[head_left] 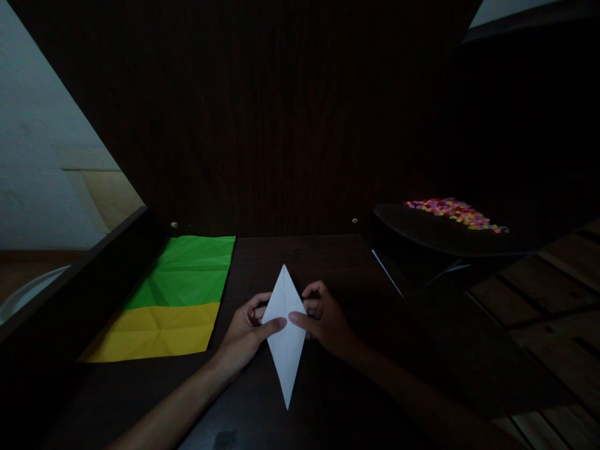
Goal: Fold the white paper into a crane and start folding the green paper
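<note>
A white sheet of paper (285, 350), folded into a long diamond with a crease down its middle, is held over the dark table. Its points face away from me and toward me. My left hand (247, 328) grips the left corner, thumb on top and fingers behind. On the opposite corner my right hand (328, 319) does the same, its thumb pressed near the centre crease and its index finger curled above the edge. Both thumbs nearly meet at the middle. The fingertips behind the paper are partly hidden.
Left of my hands lie a creased green paper (197, 269) and a yellow paper (162, 331). A dark upright panel (281, 125) rises behind the table (262, 256). At the right, a dark curved surface (422, 234) bears a pile of small colourful pieces (462, 212). Wooden slats (557, 300) show below.
</note>
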A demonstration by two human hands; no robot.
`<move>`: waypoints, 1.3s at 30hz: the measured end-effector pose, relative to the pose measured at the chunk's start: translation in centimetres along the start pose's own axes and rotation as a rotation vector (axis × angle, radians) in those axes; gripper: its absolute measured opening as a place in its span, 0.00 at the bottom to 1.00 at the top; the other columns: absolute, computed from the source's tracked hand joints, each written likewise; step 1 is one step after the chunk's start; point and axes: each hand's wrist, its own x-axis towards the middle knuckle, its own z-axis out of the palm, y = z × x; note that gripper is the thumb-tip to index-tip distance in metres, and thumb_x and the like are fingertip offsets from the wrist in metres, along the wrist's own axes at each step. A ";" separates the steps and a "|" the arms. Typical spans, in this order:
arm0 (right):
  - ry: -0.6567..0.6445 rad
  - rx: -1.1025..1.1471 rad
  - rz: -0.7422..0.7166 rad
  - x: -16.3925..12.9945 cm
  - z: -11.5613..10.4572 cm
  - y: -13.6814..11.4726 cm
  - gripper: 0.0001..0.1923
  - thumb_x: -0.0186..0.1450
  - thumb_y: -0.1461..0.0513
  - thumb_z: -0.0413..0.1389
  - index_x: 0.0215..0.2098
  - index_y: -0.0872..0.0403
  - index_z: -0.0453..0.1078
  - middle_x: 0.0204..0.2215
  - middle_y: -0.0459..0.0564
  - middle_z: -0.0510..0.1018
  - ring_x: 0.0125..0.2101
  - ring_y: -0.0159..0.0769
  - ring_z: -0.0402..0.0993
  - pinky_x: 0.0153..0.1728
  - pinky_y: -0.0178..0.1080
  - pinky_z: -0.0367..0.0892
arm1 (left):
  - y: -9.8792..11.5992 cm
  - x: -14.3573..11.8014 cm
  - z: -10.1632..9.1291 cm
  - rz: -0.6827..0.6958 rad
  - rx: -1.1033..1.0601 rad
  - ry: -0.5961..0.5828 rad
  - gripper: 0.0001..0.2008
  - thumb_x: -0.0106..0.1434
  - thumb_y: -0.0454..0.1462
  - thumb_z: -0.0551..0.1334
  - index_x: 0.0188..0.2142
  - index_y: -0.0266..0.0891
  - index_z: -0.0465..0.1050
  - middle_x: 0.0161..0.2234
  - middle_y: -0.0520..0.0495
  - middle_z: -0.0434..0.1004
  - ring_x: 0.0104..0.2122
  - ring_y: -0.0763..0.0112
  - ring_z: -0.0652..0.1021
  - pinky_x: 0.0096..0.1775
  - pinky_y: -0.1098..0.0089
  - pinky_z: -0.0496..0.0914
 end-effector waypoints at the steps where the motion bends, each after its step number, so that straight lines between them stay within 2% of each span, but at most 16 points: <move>1: -0.002 0.000 -0.003 0.0 0.0 0.1 0.23 0.54 0.59 0.63 0.38 0.50 0.52 0.21 0.38 0.74 0.17 0.28 0.68 0.14 0.27 0.59 | 0.0 0.0 0.0 0.002 0.003 0.009 0.27 0.48 0.38 0.75 0.46 0.35 0.70 0.31 0.46 0.84 0.29 0.64 0.82 0.32 0.69 0.74; 5: -0.012 -0.002 -0.001 -0.2 0.1 0.2 0.22 0.56 0.58 0.62 0.38 0.50 0.53 0.22 0.39 0.74 0.18 0.28 0.68 0.15 0.27 0.60 | 0.0 -0.2 0.1 0.003 0.037 0.027 0.22 0.49 0.40 0.74 0.42 0.35 0.73 0.31 0.47 0.83 0.27 0.66 0.81 0.30 0.71 0.73; 8: -0.001 -0.008 0.013 -0.2 0.1 0.1 0.20 0.57 0.57 0.61 0.38 0.50 0.54 0.23 0.40 0.74 0.17 0.27 0.68 0.15 0.27 0.60 | 0.0 -0.2 0.2 0.025 0.048 0.016 0.22 0.49 0.41 0.74 0.42 0.36 0.74 0.31 0.47 0.83 0.28 0.65 0.81 0.30 0.70 0.73; 13: 0.006 -0.014 0.002 -0.1 0.1 0.2 0.16 0.60 0.56 0.57 0.40 0.50 0.54 0.17 0.35 0.69 0.12 0.26 0.62 0.12 0.27 0.55 | 0.1 -0.1 0.0 0.081 0.065 0.076 0.23 0.49 0.41 0.74 0.42 0.36 0.74 0.31 0.47 0.83 0.29 0.63 0.81 0.30 0.70 0.73; 18: -0.003 -0.006 -0.055 0.0 0.2 0.2 0.15 0.61 0.56 0.56 0.40 0.50 0.55 0.17 0.34 0.68 0.11 0.26 0.63 0.12 0.28 0.57 | 0.2 0.2 -0.4 0.097 0.049 0.157 0.27 0.49 0.43 0.74 0.47 0.36 0.70 0.33 0.46 0.83 0.30 0.63 0.82 0.31 0.70 0.74; 23: 0.031 -0.044 -0.082 -0.1 0.1 0.1 0.13 0.61 0.57 0.57 0.39 0.51 0.58 0.18 0.35 0.68 0.13 0.27 0.64 0.14 0.29 0.59 | 0.0 0.2 -0.4 0.101 0.040 0.159 0.33 0.50 0.43 0.73 0.51 0.38 0.64 0.33 0.46 0.83 0.31 0.62 0.82 0.31 0.69 0.74; 31: 0.063 -0.161 -0.099 0.1 -0.6 0.2 0.08 0.62 0.59 0.56 0.38 0.52 0.62 0.19 0.37 0.68 0.15 0.26 0.65 0.16 0.30 0.61 | -0.3 0.3 -0.2 0.196 0.032 0.211 0.37 0.46 0.38 0.75 0.52 0.42 0.58 0.43 0.47 0.77 0.33 0.66 0.81 0.35 0.68 0.75; 35: 0.059 -0.137 -0.051 0.1 -0.5 0.5 0.15 0.60 0.60 0.58 0.43 0.50 0.60 0.24 0.39 0.70 0.18 0.28 0.69 0.14 0.28 0.60 | -0.4 0.3 -0.2 0.190 0.033 0.183 0.38 0.46 0.36 0.75 0.53 0.43 0.58 0.42 0.47 0.76 0.33 0.67 0.81 0.35 0.69 0.75; 39: 0.059 -0.125 -0.050 -0.2 -0.2 0.6 0.21 0.59 0.59 0.60 0.48 0.48 0.59 0.34 0.46 0.75 0.26 0.34 0.74 0.16 0.29 0.63 | -0.8 0.1 0.1 0.164 0.026 0.117 0.37 0.46 0.34 0.75 0.52 0.43 0.59 0.37 0.50 0.78 0.31 0.68 0.80 0.34 0.69 0.74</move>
